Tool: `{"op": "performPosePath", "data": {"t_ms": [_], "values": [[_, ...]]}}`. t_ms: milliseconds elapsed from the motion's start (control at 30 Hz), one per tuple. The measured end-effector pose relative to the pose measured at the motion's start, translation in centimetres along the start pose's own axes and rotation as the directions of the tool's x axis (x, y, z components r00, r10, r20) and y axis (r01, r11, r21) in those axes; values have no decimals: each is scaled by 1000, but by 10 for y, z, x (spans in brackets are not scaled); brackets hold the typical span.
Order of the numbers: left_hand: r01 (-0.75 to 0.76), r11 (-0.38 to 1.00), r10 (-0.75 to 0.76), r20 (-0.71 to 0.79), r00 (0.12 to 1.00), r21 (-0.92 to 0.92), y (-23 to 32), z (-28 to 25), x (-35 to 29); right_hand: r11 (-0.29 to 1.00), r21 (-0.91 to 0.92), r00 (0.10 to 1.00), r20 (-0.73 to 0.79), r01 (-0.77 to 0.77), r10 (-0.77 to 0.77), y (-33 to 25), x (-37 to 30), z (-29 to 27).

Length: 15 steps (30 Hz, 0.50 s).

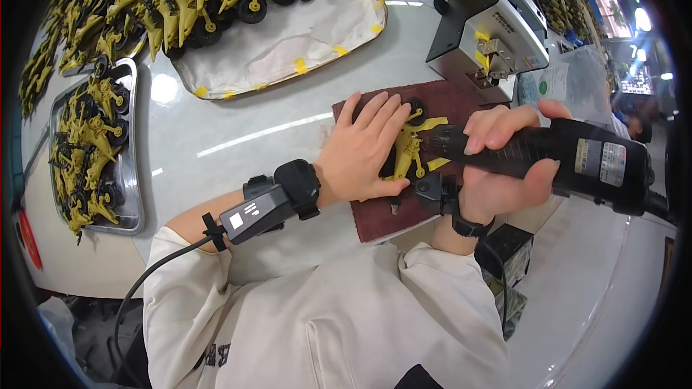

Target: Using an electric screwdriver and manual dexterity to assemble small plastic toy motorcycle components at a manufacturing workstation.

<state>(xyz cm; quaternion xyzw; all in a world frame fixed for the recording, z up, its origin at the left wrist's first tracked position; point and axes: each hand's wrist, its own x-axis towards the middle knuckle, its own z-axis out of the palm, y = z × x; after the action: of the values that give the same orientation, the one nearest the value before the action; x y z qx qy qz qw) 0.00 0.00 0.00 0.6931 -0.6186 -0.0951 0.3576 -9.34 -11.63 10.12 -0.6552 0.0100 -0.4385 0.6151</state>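
Note:
A yellow toy motorcycle body with black wheels lies on a dark red cloth. Across its left side rests my left hand, fingers stretched out and flat, the thumb apart near its lower edge; the palm hides part of the toy. My right hand is closed round a black corded electric screwdriver. The tool lies nearly level, its nose pointing left at the toy's right side. Whether its tip touches the toy cannot be made out. Both wrists wear black strapped devices.
Behind the cloth at right stands a grey box-shaped machine with a black raised panel and yellow tape. A paper-lined tray holds several similar toys at the back. More lie in a metal tray at left. A clear plastic bag sits at far right.

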Motion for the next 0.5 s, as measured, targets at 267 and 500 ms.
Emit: {"op": "performPosePath", "data": {"t_ms": [267,500], "values": [[1,999,-2,-18,1000,-41,-1,0,-2,993,-71,990,-113,-90,81,12,-2,6],[8,998,-8,-14,1000,-54,-1,-1,0,996,-63,995,-76,-64,59,19,3,8]]}}
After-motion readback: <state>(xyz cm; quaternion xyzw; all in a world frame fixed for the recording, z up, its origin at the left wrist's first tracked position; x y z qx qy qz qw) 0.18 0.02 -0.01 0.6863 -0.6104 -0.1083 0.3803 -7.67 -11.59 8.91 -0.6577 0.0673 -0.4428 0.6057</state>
